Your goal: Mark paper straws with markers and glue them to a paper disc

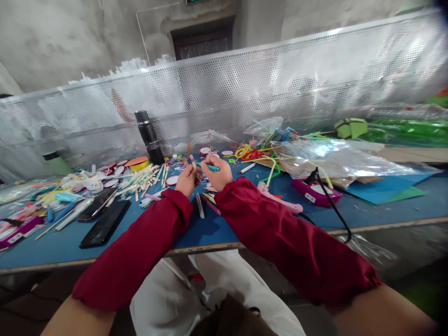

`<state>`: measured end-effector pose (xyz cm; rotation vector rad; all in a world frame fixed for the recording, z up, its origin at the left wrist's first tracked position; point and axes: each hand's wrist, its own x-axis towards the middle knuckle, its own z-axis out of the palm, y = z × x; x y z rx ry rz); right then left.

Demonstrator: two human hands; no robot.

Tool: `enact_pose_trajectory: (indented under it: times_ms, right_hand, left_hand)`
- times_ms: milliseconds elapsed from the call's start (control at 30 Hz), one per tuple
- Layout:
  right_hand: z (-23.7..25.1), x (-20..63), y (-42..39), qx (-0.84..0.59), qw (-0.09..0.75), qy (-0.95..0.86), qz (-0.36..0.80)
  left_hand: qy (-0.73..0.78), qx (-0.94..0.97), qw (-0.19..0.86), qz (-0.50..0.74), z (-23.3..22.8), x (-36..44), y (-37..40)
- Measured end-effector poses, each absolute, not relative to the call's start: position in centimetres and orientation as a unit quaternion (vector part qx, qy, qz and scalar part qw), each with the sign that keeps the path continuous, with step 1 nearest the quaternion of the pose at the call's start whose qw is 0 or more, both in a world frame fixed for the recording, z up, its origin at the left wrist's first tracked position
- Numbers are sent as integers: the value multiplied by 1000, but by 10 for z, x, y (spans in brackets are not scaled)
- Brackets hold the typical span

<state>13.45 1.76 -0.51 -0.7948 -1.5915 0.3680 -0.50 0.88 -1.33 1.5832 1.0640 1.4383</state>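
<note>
My right hand (220, 176) is closed around a teal pen (213, 168), its tip end pointing left toward my other hand. My left hand (187, 180) pinches a small pale stick with a purplish top (192, 161), held upright just above the table. The two hands almost touch, and the pen's tip is close to the stick; whether they meet cannot be made out. Below them on the blue table (201, 233) lie a pale flat stick (200, 206) and a pink-purple strip (212, 205). Dark red sleeves cover both forearms.
Left of my hands are wooden sticks (145, 179), two black phones (105, 225), a yellow ribbon roll (137, 164) and a black bottle (150, 139). At right lie a pink glue gun (280, 200), a corded purple box (317, 192), pipe cleaners (250, 153) and plastic bags (325, 158).
</note>
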Motion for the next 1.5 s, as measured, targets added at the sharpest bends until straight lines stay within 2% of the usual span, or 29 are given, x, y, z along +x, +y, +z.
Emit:
enact_pose_trajectory:
  times_ms: [300, 567, 867, 1500]
  right_hand:
    - [-7, 130, 17, -320, 661, -648, 201]
    - [-12, 127, 17, -316, 642, -665, 213]
    - [-15, 124, 17, -319, 638, -668, 211]
    - [-11, 127, 14, -337, 615, -691, 177]
  left_hand:
    - [424, 578, 413, 562, -11, -2, 6]
    - [449, 545, 418, 572, -12, -5, 10]
    - [440, 583, 369, 575, -17, -11, 18]
    - [435, 582, 382, 571, -18, -9, 15]
